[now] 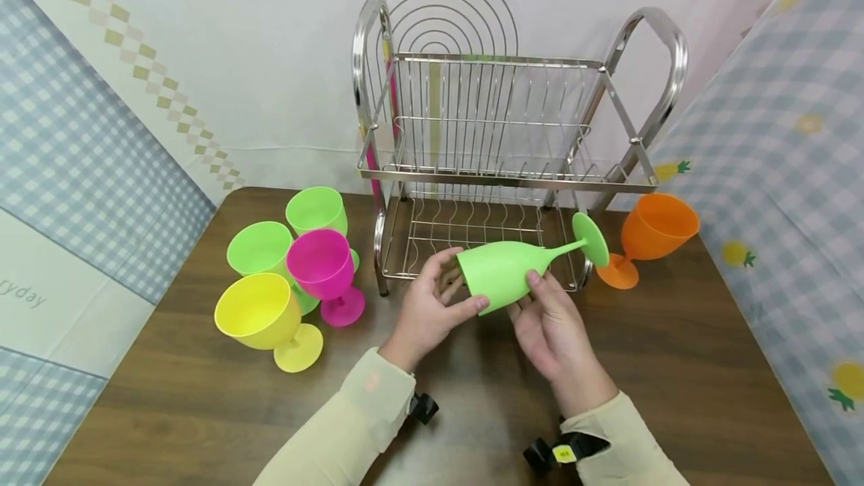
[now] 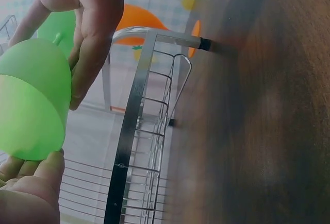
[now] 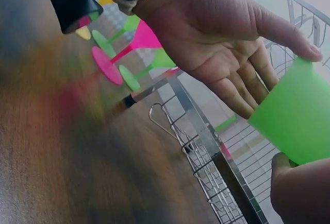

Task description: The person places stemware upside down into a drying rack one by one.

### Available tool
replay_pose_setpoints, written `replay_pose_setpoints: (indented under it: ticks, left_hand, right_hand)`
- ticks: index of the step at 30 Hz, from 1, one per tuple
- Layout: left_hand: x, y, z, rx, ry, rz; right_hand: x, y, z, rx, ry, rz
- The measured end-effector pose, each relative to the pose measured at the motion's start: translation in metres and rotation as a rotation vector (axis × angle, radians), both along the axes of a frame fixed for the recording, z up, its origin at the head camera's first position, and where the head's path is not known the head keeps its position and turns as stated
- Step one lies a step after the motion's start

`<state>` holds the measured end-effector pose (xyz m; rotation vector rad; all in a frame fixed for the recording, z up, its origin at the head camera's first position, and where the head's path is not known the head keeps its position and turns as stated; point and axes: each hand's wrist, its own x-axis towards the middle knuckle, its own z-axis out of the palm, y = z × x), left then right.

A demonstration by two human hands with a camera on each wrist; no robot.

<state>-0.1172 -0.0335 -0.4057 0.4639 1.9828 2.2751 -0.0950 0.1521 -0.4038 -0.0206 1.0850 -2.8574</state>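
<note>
Between both hands a green plastic goblet (image 1: 502, 270) lies on its side in the air, its mouth toward the left and its round foot toward the right. My left hand (image 1: 435, 307) grips the rim, thumb on the near side and fingers at the far side. With thumb and fingers my right hand (image 1: 555, 327) holds the bowl close to the stem. In the left wrist view the goblet (image 2: 36, 100) hangs between the two hands. From the right wrist, the left hand's fingers and thumb pinch the edge of the goblet (image 3: 299, 116).
A two-tier metal dish rack (image 1: 506, 180) stands behind the hands. Left of it are a yellow goblet (image 1: 259, 313), a magenta goblet (image 1: 320, 265) and two green goblets (image 1: 259, 247), all upright. An orange goblet (image 1: 658, 227) stands at the rack's right. Checkered cloth (image 1: 776, 171) borders the wooden table (image 1: 202, 411).
</note>
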Motion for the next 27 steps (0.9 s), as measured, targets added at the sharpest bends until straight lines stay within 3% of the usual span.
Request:
replay_pose_setpoints:
  ticks: [7, 12, 20, 27]
  left_hand:
    - [0.0, -0.002, 0.0, -0.031, 0.017, -0.004]
    - [-0.003, -0.007, 0.0, -0.074, 0.037, 0.014]
    - [-0.01, -0.027, 0.004, -0.046, 0.066, 0.151]
    - [-0.014, -0.048, 0.007, -0.192, 0.244, 0.33]
  right_hand:
    - [0.001, 0.001, 0.001, 0.022, -0.012, -0.016]
    - [0.003, 0.0, 0.004, 0.076, -0.042, -0.115]
    - [0.005, 0.006, 0.009, 0.181, -0.058, -0.36]
    - [0.015, 0.025, 0.009, 0.332, 0.009, -0.601]
